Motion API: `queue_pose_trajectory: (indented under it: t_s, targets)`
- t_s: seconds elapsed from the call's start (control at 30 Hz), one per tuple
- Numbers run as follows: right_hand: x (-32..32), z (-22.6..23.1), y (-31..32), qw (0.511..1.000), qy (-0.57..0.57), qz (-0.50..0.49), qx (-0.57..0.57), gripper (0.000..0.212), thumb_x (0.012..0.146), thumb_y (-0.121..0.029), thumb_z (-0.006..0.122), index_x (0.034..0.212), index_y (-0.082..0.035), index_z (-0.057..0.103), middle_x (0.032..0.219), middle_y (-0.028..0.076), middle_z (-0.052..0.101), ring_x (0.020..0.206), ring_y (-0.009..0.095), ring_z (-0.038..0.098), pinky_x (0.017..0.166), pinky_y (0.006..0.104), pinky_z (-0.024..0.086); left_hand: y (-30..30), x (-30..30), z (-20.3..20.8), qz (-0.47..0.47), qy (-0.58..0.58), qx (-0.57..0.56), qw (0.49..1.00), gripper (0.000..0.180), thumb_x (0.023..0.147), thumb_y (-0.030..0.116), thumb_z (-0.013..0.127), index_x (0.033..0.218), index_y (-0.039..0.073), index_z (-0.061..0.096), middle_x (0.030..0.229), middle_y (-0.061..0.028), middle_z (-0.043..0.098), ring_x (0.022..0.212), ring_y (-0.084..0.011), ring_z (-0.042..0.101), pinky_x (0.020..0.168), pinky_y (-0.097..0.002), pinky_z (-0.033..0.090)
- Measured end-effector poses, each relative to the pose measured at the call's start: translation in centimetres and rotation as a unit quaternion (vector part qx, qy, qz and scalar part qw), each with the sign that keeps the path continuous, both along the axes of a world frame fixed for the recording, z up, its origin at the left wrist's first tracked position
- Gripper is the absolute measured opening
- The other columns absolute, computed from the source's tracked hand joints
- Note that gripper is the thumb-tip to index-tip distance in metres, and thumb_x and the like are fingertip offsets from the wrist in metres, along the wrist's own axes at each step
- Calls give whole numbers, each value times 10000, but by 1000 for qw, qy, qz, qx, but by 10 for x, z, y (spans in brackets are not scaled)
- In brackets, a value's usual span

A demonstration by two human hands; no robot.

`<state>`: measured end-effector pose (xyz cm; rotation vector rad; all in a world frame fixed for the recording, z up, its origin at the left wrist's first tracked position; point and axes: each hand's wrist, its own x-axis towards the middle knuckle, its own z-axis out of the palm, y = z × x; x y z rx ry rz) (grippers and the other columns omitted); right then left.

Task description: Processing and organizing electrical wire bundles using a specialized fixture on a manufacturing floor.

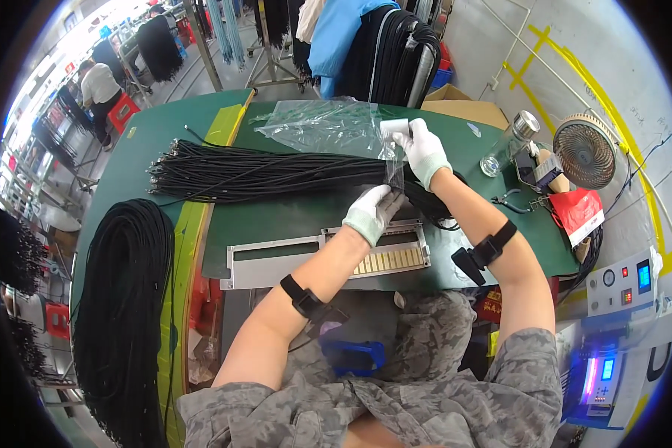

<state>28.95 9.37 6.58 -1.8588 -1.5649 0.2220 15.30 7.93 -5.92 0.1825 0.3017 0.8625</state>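
A thick bundle of black cables (276, 177) lies across the green table, its metal-tipped ends fanned out at the left. My right hand (428, 155), in a white glove, is closed round a small roll of clear film (393, 128) just beyond the bundle. From the roll a see-through strip (393, 173) runs down to the cables. My left hand (373, 213), gloved too, grips the bundle's near side where the strip meets it. Its fingertips are partly hidden against the dark cables.
A metal frame (269, 251) with a row of brass-coloured pieces lies at the near edge. A crumpled plastic bag (321, 125) sits beyond the bundle. On the right stand a glass bottle (506, 145), pliers (511, 200) and a fan (585, 151). More cables (123, 299) hang at left.
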Motion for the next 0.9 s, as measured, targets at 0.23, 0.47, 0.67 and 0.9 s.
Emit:
queue_pose_trajectory:
  t_s: [0.23, 0.47, 0.67, 0.9]
  targets:
    - [-9, 14, -14, 999, -18, 25, 26, 314, 903, -275, 585, 1030, 4, 516, 922, 232, 644, 862, 400, 615, 767, 420, 477, 26, 10, 17, -134, 7, 52, 990, 223, 929, 56, 503, 1144, -5, 512, 1135, -176, 550, 1031, -295, 563, 940, -450, 482]
    - [26, -14, 25, 922, -98, 166, -336, 521, 873, -378, 603, 1229, -11, 506, 971, 203, 651, 862, 330, 634, 782, 381, 480, 68, 18, -4, -134, -288, 210, 925, 336, 953, 195, 487, 1249, 41, 523, 1013, -124, 638, 965, -229, 610, 785, -378, 517]
    - [19, -10, -21, 958, 128, 247, -63, 610, 801, -371, 667, 1293, -58, 490, 1193, 182, 577, 1038, 329, 571, 860, 363, 456, 46, -11, 18, -49, 207, 457, 864, 405, 895, 190, 575, 1265, 34, 522, 995, -84, 636, 939, -191, 609, 787, -348, 492]
    - [2, 29, -77, 923, -342, 176, 19, 651, 695, -240, 748, 1269, -75, 488, 1305, 152, 488, 1176, 326, 473, 997, 394, 379, 29, -47, 54, -154, 296, 526, 782, 543, 811, 124, 680, 1295, -25, 484, 1154, -129, 593, 1048, -204, 575, 907, -331, 463]
